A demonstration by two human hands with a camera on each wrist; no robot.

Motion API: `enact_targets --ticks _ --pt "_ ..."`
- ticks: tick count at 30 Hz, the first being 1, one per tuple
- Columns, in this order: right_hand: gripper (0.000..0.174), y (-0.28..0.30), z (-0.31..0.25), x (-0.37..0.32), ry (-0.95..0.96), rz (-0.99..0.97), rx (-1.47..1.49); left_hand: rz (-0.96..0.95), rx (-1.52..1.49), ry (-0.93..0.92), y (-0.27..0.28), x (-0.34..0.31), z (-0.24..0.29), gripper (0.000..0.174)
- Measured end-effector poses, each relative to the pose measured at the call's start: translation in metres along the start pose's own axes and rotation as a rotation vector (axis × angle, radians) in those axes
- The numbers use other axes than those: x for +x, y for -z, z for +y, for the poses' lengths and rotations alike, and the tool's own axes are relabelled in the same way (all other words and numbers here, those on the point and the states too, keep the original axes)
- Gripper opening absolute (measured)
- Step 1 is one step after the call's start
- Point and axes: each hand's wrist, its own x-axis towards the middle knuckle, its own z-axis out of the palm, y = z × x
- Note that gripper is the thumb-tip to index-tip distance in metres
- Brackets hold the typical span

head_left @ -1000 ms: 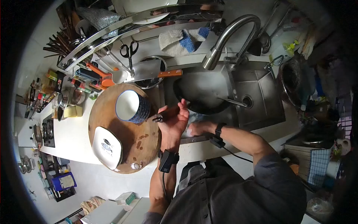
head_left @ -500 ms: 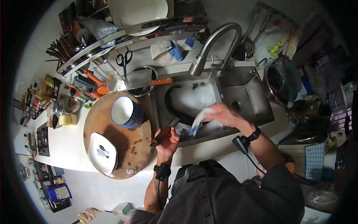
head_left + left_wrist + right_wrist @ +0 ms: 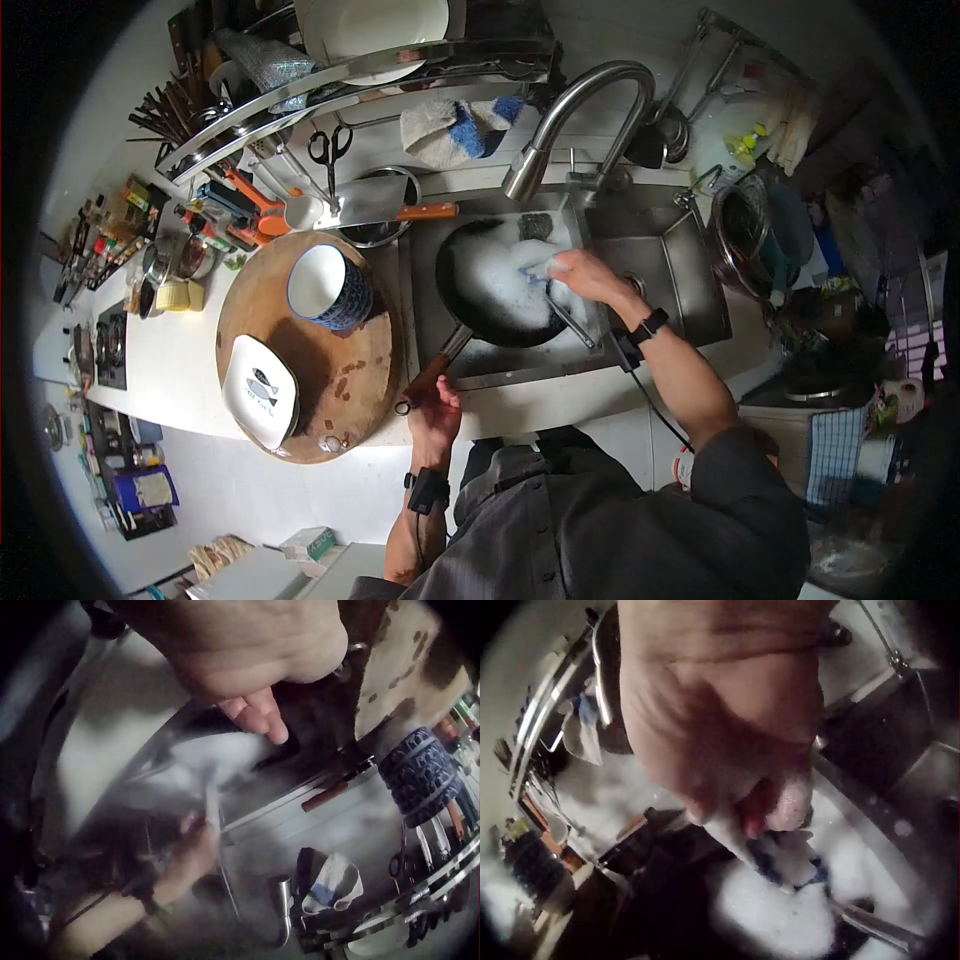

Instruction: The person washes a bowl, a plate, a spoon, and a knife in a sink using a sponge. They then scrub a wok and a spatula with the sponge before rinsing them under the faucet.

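Observation:
In the head view, a dark frying pan [image 3: 452, 292] full of white suds lies in the left sink basin, its wooden handle [image 3: 432, 372] sticking out over the front edge. My left hand [image 3: 434, 418] holds that handle near its end; the left wrist view shows the same hand [image 3: 259, 652] from behind, hiding much of the grip. Over the pan's right half, my right hand [image 3: 588, 274] grips a soapy white and blue cloth [image 3: 540, 268]. Up close in the right wrist view, the cloth [image 3: 784, 859] bunches beneath the curled fingers, against the foam.
A steel faucet [image 3: 530, 165] arches behind the basins. A metal-handled utensil [image 3: 570, 318] slants at the pan's right side. On the left, a round wooden board [image 3: 370, 400] carries stacked blue bowls [image 3: 345, 295] and a fish-patterned plate [image 3: 258, 390]. A cleaver [image 3: 375, 203] lies behind it.
My right hand has come up from the basin's front with the cloth and moved back over the pan. The pan, tilted earlier, lies flatter, its handle and my left hand lower and nearer my body.

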Motion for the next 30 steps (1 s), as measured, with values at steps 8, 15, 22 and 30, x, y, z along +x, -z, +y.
enact_targets --ticks 8,15,22,30 --pt "0.026 -0.115 0.087 0.059 -0.161 -0.305 -0.309 -0.032 0.043 0.051 -0.019 -0.049 -0.039 0.020" --pt "0.022 -0.243 0.139 0.072 -0.213 -0.352 -0.175 -0.153 0.526 0.134 -0.082 -0.020 -0.099 0.021" --pt "0.042 -0.137 0.052 0.032 -0.281 -0.565 0.697 0.014 0.819 0.212 -0.134 0.037 -0.152 0.021" --pt "0.038 -0.160 0.113 0.074 -0.037 -0.130 0.021 0.098 0.655 0.236 -0.082 0.072 -0.139 0.013"
